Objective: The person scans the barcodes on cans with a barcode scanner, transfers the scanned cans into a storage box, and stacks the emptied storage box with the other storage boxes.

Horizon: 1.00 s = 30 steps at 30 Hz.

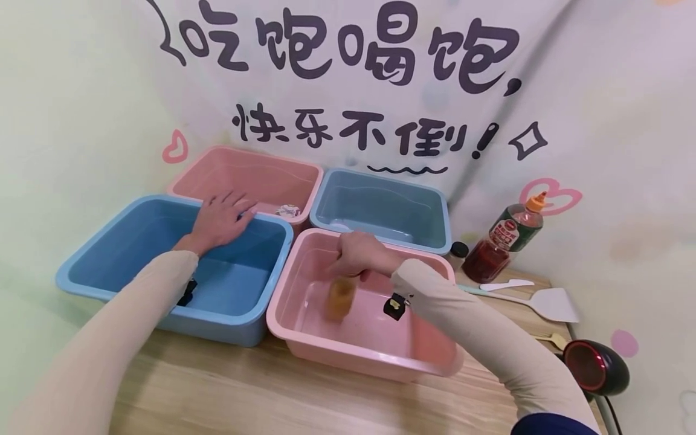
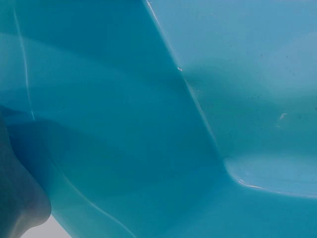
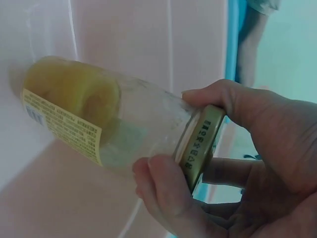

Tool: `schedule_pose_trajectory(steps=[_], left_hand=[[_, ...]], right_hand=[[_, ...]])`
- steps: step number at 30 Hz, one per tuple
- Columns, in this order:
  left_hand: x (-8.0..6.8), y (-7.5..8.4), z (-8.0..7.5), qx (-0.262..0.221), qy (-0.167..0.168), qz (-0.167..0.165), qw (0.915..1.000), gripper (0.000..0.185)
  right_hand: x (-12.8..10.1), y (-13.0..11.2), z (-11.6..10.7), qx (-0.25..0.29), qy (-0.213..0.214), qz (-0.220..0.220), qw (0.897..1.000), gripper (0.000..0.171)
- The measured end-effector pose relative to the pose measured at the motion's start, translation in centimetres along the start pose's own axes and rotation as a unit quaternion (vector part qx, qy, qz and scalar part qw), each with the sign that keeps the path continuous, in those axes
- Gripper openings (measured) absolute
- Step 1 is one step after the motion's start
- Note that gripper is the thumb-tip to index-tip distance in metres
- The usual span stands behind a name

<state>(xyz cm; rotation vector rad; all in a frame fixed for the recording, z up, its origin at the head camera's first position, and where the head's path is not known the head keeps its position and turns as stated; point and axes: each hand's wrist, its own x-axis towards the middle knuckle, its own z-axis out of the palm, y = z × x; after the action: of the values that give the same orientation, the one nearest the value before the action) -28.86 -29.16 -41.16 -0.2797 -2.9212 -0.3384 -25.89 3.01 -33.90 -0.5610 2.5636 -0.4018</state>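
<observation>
My right hand (image 1: 361,254) holds a glass jar (image 1: 341,297) by its gold lid (image 3: 200,146) inside the front pink bin (image 1: 348,347). In the right wrist view the jar (image 3: 143,99) lies tilted, with something yellow at its bottom and a printed yellow label; thumb and fingers pinch around the lid end. The jar is blurred in the head view. My left hand (image 1: 223,217) rests with fingers extended over the far rim of the front blue bin (image 1: 234,326). Only a bit of the left hand (image 2: 25,198) shows in the left wrist view, beside the bin's blue wall.
Behind stand a second pink bin (image 1: 244,158) with a small patterned packet (image 1: 288,211) and a smaller blue bin (image 1: 380,181). At right are a sauce bottle (image 1: 505,235), a dark-capped jar (image 1: 458,254), a white spatula (image 1: 554,305) and a black-red round object (image 1: 595,367).
</observation>
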Motion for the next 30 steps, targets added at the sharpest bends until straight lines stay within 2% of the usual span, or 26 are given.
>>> schedule_pose_trajectory(steps=[6,15,26,30], left_hand=[[-0.3,-0.6,0.2,0.006,0.004,0.0,1.0,0.053],[-0.8,-0.6,0.2,0.003,0.002,-0.004,1.0,0.053],[-0.4,-0.3,-0.1,0.0,0.004,-0.004,1.0,0.052],[-0.1,-0.3,0.0,0.005,0.007,0.001,1.0,0.052]], right_hand=[[-1.4,0.3,-1.3,-0.006,0.01,0.002,1.0,0.027],[-3.8,1.7,-3.0,-0.01,0.025,-0.002,1.0,0.023],[-7.8,5.6,-5.0,0.008,0.05,-0.021,0.998,0.021],[-9.0,7.0,-5.6,0.018,0.058,-0.033,0.998,0.025]])
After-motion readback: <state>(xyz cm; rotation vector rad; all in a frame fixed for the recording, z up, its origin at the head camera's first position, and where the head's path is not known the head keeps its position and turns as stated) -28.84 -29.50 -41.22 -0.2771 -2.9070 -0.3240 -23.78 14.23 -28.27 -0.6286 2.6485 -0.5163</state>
